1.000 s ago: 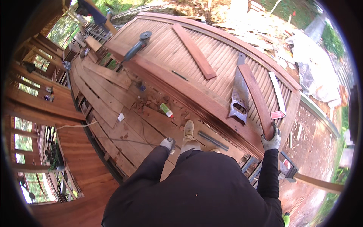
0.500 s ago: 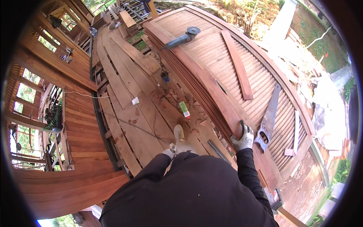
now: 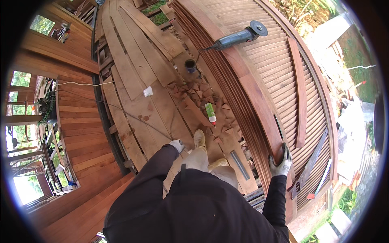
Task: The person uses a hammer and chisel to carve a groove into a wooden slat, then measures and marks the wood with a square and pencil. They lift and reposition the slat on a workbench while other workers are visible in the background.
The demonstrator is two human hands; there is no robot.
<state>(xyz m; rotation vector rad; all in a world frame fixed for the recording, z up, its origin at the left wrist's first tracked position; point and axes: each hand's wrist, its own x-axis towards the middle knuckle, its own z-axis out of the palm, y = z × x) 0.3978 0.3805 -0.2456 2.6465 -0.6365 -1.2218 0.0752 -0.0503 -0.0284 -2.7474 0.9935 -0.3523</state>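
My right hand (image 3: 280,162), in a grey and white glove, rests on the reddish-brown frame board of a louvered wooden panel (image 3: 265,67), thumb and fingers spread. A handsaw (image 3: 312,160) lies on the slats to the right of this hand. Farther off, an angle grinder (image 3: 239,38) with a grey disc lies across the frame board. A loose wooden strip (image 3: 298,93) crosses the slats. Low beside my leg, my left hand (image 3: 176,146) is gloved too; its fingers look curled, and what they hold, if anything, is hidden.
Triangular wood offcuts (image 3: 196,93) litter the plank floor (image 3: 142,117), around a green and white bottle (image 3: 210,113) with a red cap. Nearby stand a dark can (image 3: 190,66) and a white cup (image 3: 148,91). A grey metal bar (image 3: 240,165) lies by my boots. Cords cross the planks.
The view has shifted, so the panel and grinder appear farther right. My right hand remains on the frame board, now nearer its slot. My left hand has come out farther from my leg.
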